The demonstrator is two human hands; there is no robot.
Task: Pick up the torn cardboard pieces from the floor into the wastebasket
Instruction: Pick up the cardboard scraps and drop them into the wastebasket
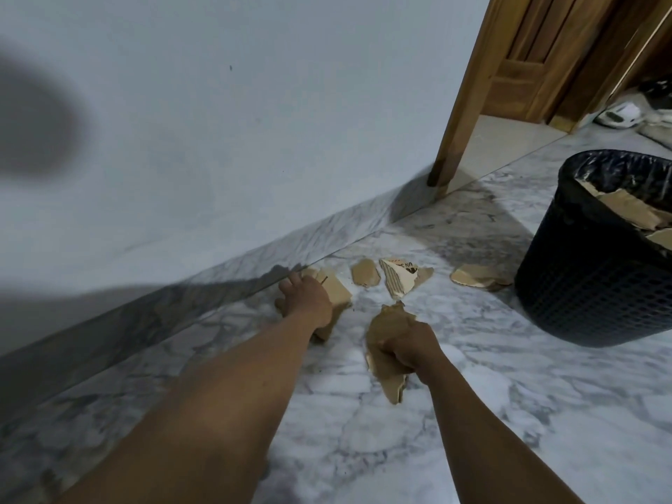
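Observation:
Torn brown cardboard pieces lie on the marble floor near the wall. My right hand (411,349) is shut on a long torn cardboard piece (387,380), held just above the floor. My left hand (307,298) rests palm down on another cardboard piece (340,291) by the skirting; whether it grips it is unclear. Further off lie a small oval piece (365,272), a printed white-and-striped piece (398,276) and a flat piece (478,276) beside the black mesh wastebasket (582,281) at the right. The basket has a black liner and holds several cardboard pieces.
A pale wall (254,121) with a marble skirting (218,278) runs along the left. A wooden door frame (465,103) stands behind. White shoes (618,116) lie at the far right.

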